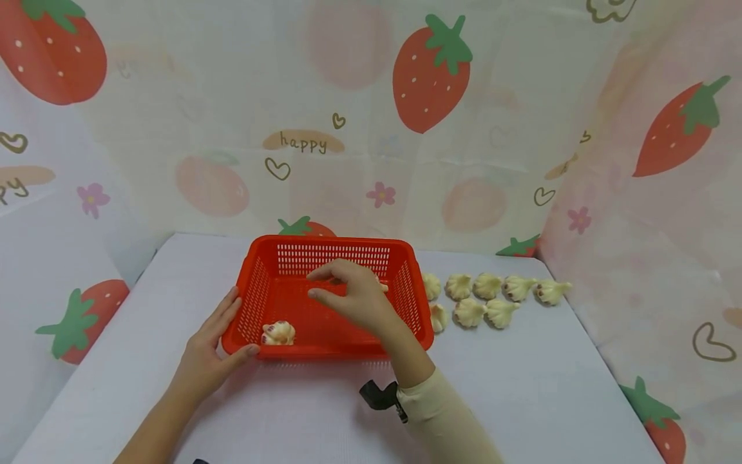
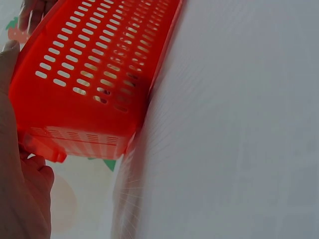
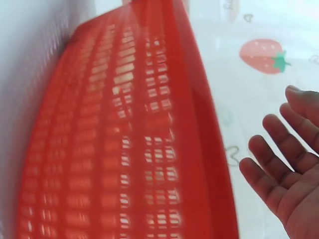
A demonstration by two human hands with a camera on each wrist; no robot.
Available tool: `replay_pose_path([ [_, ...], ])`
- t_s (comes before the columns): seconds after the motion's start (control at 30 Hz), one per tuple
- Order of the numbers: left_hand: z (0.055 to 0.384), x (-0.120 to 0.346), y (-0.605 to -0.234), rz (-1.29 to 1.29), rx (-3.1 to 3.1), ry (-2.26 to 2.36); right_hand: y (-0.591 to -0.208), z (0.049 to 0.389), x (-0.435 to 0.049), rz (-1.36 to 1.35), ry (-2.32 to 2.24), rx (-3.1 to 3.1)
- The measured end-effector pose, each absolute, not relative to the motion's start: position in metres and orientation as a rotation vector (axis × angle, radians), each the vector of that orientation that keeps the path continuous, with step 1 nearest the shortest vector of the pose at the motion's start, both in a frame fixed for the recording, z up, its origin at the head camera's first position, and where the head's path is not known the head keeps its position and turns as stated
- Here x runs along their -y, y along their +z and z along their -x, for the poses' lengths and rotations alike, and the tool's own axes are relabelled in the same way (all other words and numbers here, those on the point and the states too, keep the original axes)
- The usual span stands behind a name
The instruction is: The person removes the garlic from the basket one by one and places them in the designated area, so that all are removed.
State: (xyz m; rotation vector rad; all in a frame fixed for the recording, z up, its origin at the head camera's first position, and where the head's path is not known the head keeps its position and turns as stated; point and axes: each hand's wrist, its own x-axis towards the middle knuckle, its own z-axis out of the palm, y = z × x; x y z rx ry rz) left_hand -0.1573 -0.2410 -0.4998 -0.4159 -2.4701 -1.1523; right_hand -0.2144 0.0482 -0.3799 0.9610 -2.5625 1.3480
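Note:
A red plastic basket [image 1: 333, 351] with slotted walls stands on the white table. My left hand [image 1: 199, 364] grips its front left corner, with the thumb at the front rim and fingers along the left side. In the left wrist view, curled fingers [image 2: 37, 179] show beside the rim. My right hand [image 1: 356, 296] hovers above the basket with loosely bent fingers and holds nothing; the right wrist view shows its spread fingers [image 3: 279, 154]. A garlic bulb [image 1: 278, 333] lies in the basket's front left corner. Another garlic bulb [image 1: 382, 285] is mostly hidden behind my right hand.
Right of the basket, several garlic bulbs [image 1: 487, 285] lie in two rows; the nearest ones are partly hidden by the basket wall. A strawberry-print curtain [image 1: 359, 187] closes off the back and sides of the white table [image 1: 522, 386].

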Motion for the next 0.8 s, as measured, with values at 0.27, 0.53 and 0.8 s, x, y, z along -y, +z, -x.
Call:
replay_pose_path([
  [0.27, 0.158, 0.242, -0.5, 0.463, 2.431, -1.158, -0.393, 0.218, -0.02, -1.031, 1.322, 2.573],
  [0.53, 0.158, 0.242, -0.502, 0.485, 2.406, -1.158, -0.411, 0.218, 0.004, -1.013, 1.269, 2.766],
  [0.8, 0.158, 0.243, -0.502, 0.491, 2.406, -1.152, -0.423, 0.22, 0.019, -1.026, 1.15, 2.884],
])
